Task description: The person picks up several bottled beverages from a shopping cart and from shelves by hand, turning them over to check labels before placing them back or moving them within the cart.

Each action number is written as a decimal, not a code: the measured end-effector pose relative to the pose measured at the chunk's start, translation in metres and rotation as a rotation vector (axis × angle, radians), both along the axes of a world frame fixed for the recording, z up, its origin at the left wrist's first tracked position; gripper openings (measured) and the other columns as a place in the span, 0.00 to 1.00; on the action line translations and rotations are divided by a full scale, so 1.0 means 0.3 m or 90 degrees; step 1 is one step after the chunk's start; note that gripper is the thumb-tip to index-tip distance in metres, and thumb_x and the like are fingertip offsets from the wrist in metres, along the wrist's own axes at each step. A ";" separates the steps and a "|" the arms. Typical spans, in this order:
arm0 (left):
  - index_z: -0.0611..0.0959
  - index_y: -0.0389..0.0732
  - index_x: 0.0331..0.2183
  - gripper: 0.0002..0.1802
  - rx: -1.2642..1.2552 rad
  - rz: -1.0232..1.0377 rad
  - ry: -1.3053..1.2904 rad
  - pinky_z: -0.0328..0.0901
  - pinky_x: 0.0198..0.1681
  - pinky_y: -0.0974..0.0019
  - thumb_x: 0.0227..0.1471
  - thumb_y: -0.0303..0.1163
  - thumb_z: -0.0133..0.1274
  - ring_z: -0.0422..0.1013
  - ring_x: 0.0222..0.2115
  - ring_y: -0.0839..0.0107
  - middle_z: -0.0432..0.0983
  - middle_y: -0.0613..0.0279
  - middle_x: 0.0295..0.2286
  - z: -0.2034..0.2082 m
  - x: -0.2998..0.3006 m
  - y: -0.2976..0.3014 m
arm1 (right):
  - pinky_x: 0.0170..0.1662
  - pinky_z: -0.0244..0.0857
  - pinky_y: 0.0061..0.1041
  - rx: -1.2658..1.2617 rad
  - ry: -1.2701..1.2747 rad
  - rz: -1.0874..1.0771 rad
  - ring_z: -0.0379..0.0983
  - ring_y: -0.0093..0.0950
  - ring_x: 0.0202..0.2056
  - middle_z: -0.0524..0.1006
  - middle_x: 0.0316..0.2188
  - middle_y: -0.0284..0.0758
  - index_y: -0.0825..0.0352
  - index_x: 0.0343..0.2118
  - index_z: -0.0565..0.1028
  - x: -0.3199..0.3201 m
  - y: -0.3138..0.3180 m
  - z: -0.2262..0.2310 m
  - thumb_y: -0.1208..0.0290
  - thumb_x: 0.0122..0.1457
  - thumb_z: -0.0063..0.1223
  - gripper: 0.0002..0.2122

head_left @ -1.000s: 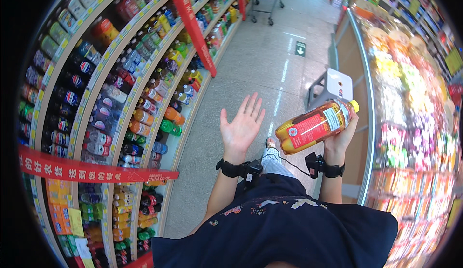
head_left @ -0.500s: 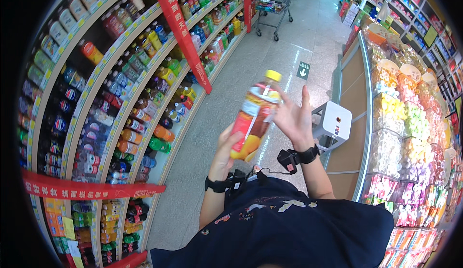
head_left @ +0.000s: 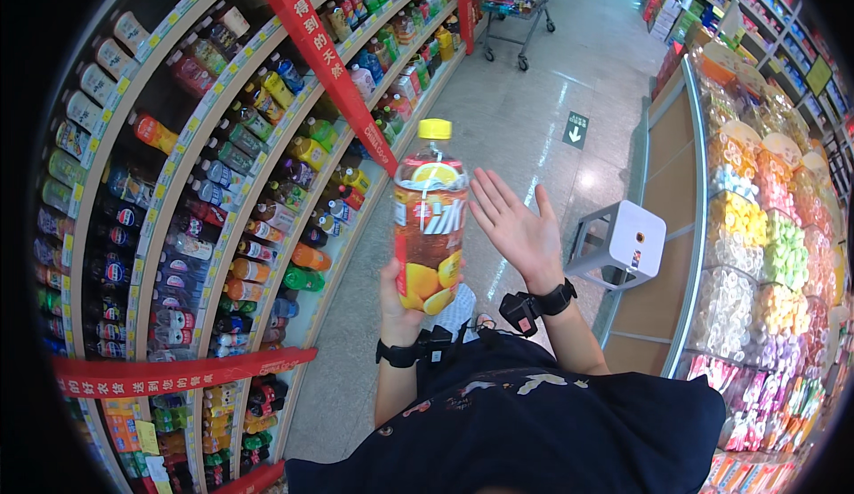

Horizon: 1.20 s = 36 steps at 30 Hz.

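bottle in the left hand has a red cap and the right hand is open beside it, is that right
Not quite: in the head view the cap is yellow, not red. The bottle is in the left hand, and the right hand is open beside it.

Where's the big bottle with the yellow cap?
It's near the middle of the head view: the left hand holds the bottle by its lower part, just left of the open right hand.

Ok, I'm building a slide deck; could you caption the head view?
Left hand holding a yellow-capped bottle, open right hand beside it, drink shelves at left, stool at right.
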<state>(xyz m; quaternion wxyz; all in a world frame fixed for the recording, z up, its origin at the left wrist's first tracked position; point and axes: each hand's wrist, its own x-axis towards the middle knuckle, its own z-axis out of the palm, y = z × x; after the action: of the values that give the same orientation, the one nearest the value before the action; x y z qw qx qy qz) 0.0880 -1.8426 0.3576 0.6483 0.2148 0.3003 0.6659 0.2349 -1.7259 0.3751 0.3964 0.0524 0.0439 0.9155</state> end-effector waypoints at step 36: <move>0.64 0.33 0.41 0.30 -0.036 0.387 0.385 0.59 0.39 0.71 0.34 0.30 0.55 0.64 0.36 0.74 0.67 0.59 0.35 0.073 -0.576 0.615 | 0.44 0.56 0.23 0.596 -0.439 -0.001 0.62 0.23 0.41 0.63 0.40 0.36 0.68 0.47 0.51 -0.855 0.569 0.073 0.77 0.42 0.51 0.28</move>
<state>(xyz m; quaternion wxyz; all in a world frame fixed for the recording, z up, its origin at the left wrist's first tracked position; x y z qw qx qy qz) -0.0849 -1.6582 0.3794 0.3109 0.2844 0.5445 0.7253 -0.0215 -1.5552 0.3969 0.3233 -0.0793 -0.4976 0.8010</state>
